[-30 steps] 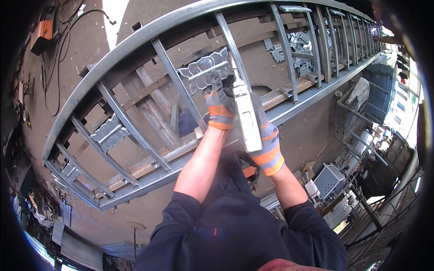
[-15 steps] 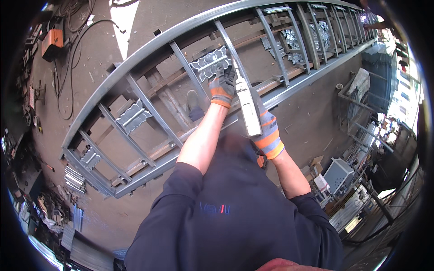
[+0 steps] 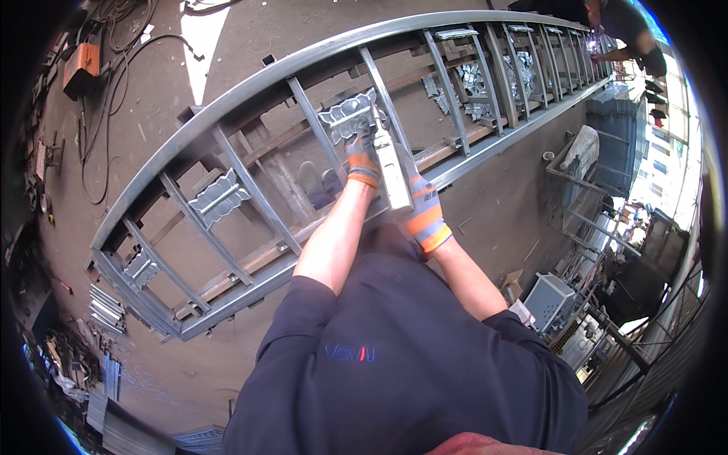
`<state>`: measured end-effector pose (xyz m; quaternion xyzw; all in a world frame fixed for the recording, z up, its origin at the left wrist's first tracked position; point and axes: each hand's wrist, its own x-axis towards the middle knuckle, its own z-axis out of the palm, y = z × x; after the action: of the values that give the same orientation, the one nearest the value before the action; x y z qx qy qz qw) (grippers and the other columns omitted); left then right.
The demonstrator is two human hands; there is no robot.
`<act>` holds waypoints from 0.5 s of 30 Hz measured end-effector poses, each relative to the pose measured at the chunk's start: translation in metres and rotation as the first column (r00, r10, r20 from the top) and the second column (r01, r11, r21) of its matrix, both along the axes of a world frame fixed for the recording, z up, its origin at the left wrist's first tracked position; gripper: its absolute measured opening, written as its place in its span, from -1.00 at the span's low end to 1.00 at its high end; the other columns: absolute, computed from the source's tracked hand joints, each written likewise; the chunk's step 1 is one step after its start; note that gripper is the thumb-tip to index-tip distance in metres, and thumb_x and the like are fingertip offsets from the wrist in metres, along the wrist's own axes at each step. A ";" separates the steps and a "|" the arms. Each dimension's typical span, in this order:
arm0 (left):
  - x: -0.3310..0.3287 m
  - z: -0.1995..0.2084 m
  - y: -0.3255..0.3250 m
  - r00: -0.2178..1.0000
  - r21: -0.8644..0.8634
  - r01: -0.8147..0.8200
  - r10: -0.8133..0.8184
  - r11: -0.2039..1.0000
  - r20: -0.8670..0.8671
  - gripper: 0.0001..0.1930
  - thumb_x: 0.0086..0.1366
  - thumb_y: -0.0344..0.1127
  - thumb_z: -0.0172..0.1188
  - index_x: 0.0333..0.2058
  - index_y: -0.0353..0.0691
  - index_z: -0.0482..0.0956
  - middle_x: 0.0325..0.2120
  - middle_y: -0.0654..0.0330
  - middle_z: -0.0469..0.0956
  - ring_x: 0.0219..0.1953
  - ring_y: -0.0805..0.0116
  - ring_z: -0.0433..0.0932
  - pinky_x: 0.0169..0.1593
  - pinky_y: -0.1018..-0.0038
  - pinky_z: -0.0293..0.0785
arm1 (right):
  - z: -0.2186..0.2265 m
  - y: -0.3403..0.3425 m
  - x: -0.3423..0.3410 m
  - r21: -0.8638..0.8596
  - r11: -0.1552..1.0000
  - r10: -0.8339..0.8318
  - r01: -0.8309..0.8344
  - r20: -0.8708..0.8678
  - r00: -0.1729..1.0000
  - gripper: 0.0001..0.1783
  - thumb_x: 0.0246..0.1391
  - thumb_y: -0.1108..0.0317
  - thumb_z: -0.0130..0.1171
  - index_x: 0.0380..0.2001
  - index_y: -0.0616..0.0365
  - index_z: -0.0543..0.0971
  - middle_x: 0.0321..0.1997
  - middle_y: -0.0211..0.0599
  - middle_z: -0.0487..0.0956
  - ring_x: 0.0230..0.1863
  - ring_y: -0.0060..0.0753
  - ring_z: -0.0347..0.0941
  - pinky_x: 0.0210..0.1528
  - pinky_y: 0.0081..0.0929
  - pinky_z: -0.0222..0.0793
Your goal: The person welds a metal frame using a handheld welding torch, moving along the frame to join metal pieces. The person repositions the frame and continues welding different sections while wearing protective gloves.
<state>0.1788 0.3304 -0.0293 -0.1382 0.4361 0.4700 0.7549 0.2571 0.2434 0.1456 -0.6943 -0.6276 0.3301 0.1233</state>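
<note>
My left hand (image 3: 362, 156), in a grey and orange work glove, grips the lower right edge of a silver ornamental metal piece (image 3: 346, 116) between two crossbars. My gloved right hand (image 3: 427, 211) is closed around a long white welding gun (image 3: 394, 179), partly hidden behind its body. The gun's narrow metal nozzle touches or sits very close to the right end of the ornament; I cannot tell which. Both hands are over a long grey metal frame (image 3: 264, 205) with crossbars. Similar ornaments (image 3: 220, 199) sit between bars to the left.
An orange machine (image 3: 82, 70) with cables stands on the floor at upper left. Several loose silver pieces (image 3: 474, 80) lie within the frame toward the right. Another person (image 3: 631, 38) is at the frame's far right end, by a bright purple glow. Metal racks (image 3: 580, 178) stand at right.
My right hand has swung the welding gun left, bringing its nozzle to the ornament's right end. My left hand stays on the ornament. More of the other person shows at upper right.
</note>
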 end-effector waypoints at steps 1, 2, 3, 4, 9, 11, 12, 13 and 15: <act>0.000 0.001 0.002 1.000 0.040 0.001 0.000 0.999 -0.027 -0.73 0.45 -0.12 0.40 -0.24 -0.21 0.65 -0.47 0.21 0.64 -0.53 0.33 0.60 -0.50 0.34 0.55 | -0.007 0.002 0.002 -0.087 0.996 -0.033 0.036 0.039 0.999 -0.57 0.06 0.29 0.35 0.00 0.18 0.60 -0.24 0.13 0.67 -0.17 0.30 0.64 -0.19 0.03 0.57; 0.001 0.000 0.003 0.998 0.034 0.013 -0.011 0.999 -0.065 -0.75 0.46 -0.13 0.39 -0.23 -0.21 0.66 -0.46 0.22 0.64 -0.51 0.34 0.62 -0.47 0.36 0.57 | -0.009 0.002 0.007 0.059 0.997 0.038 -0.039 0.007 0.999 -0.73 0.15 0.38 0.26 -0.09 0.22 0.61 -0.23 0.09 0.64 -0.19 0.24 0.61 -0.22 -0.03 0.52; 0.002 -0.001 0.005 0.994 0.026 0.025 -0.022 0.999 -0.102 -0.77 0.47 -0.14 0.38 -0.22 -0.20 0.67 -0.45 0.23 0.65 -0.48 0.36 0.63 -0.44 0.37 0.59 | -0.014 0.004 0.009 0.059 0.998 0.020 -0.020 -0.004 1.000 -0.73 0.15 0.38 0.25 -0.09 0.22 0.61 -0.24 0.09 0.64 -0.20 0.25 0.61 -0.23 -0.03 0.52; 0.004 -0.003 0.006 0.966 0.053 0.148 -0.133 0.988 -0.221 -0.80 0.49 -0.17 0.35 -0.21 -0.19 0.70 -0.44 0.26 0.66 -0.44 0.38 0.64 -0.40 0.41 0.59 | -0.018 0.007 0.012 0.042 0.999 0.001 -0.001 -0.014 1.000 -0.73 0.15 0.38 0.25 -0.09 0.23 0.61 -0.25 0.09 0.64 -0.21 0.25 0.61 -0.23 -0.03 0.52; 0.015 -0.016 0.008 0.918 0.148 0.242 -0.177 0.959 -0.355 -0.46 0.51 0.26 0.20 -0.30 -0.16 0.75 -0.50 0.32 0.64 -0.48 0.49 0.56 -0.40 0.41 0.49 | -0.028 0.019 0.021 0.079 0.994 -0.066 0.071 -0.075 0.995 -0.72 0.16 0.38 0.24 -0.08 0.23 0.61 -0.27 0.09 0.64 -0.23 0.26 0.61 -0.25 -0.04 0.52; 0.018 -0.020 0.008 0.933 0.136 0.233 -0.182 0.963 -0.310 -0.48 0.51 0.23 0.22 -0.28 -0.17 0.75 -0.48 0.32 0.65 -0.47 0.49 0.56 -0.40 0.41 0.50 | -0.033 0.022 0.024 0.075 0.995 -0.056 0.062 -0.079 0.995 -0.73 0.17 0.37 0.24 -0.08 0.23 0.61 -0.27 0.09 0.64 -0.23 0.25 0.61 -0.24 -0.03 0.52; 0.019 -0.023 0.008 0.933 0.104 0.236 -0.196 0.966 -0.301 -0.51 0.51 0.20 0.24 -0.26 -0.17 0.74 -0.46 0.32 0.66 -0.45 0.48 0.57 -0.40 0.41 0.50 | -0.036 0.023 0.026 0.069 0.996 -0.059 0.063 -0.066 0.996 -0.73 0.18 0.37 0.24 -0.08 0.24 0.61 -0.28 0.09 0.64 -0.23 0.26 0.61 -0.24 -0.03 0.52; 0.020 -0.025 0.009 0.946 0.108 0.215 -0.180 0.971 -0.268 -0.50 0.50 0.21 0.24 -0.26 -0.17 0.75 -0.46 0.31 0.66 -0.45 0.48 0.57 -0.39 0.40 0.51 | -0.040 0.023 0.028 0.087 0.995 -0.049 0.054 -0.058 0.997 -0.73 0.18 0.37 0.24 -0.08 0.24 0.61 -0.28 0.09 0.64 -0.23 0.26 0.61 -0.24 -0.02 0.52; 0.022 -0.030 0.011 0.971 0.119 0.147 -0.120 0.982 -0.208 -0.49 0.50 0.22 0.23 -0.24 -0.17 0.75 -0.45 0.30 0.66 -0.45 0.48 0.57 -0.39 0.40 0.51 | -0.051 0.023 0.033 0.095 0.995 -0.031 0.035 -0.044 0.999 -0.73 0.18 0.38 0.24 -0.07 0.24 0.61 -0.27 0.10 0.64 -0.22 0.26 0.61 -0.23 -0.01 0.53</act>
<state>0.2007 0.3409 -0.0591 -0.0097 0.4853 0.4576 0.7449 0.2899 0.2669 0.0949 -0.6906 -0.6284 0.3123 0.1750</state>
